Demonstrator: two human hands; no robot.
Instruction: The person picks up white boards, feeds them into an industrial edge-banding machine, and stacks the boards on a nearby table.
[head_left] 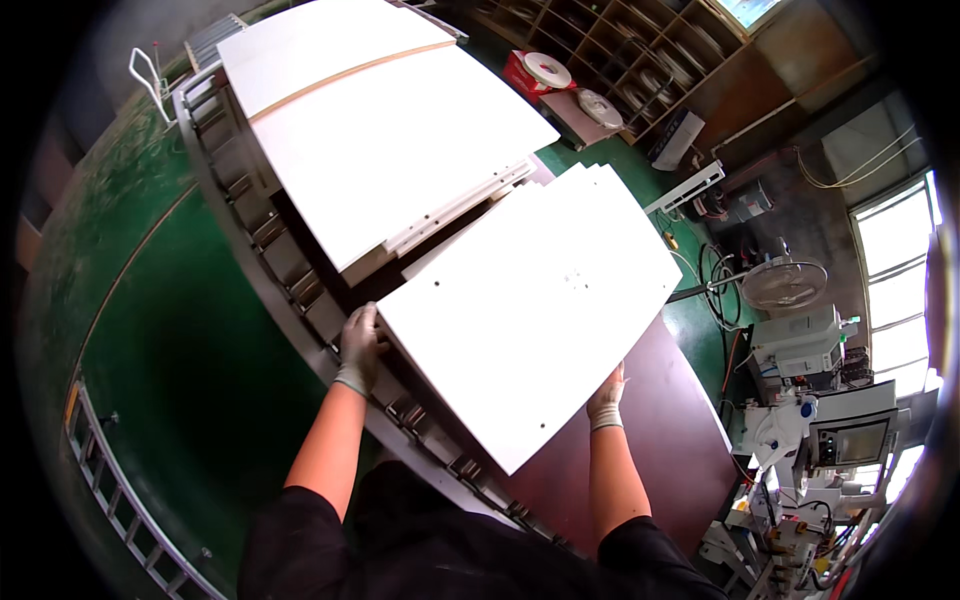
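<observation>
Stood on green floor (235,320) at six o'clock, beside a roller conveyor (303,290). Had the right hand (607,398) at the five-o'clock edge of a white panel (540,290) lying mid-view, partly over a brown board (655,450); could not tell that grip, with fingers hidden beneath. Had the left hand (360,345) partly closed on the nine-o'clock corner, with fingers curled. Judged a slip possible from a slack hold, or chipped edges from bumping the larger white panels (400,150) at eleven. Noted, farther off near twelve, a red box (517,75) beneath a white roll (538,63), with contents unseen; at one, a pigeonhole shelf (684,91) holding apparent pale rolls.
</observation>
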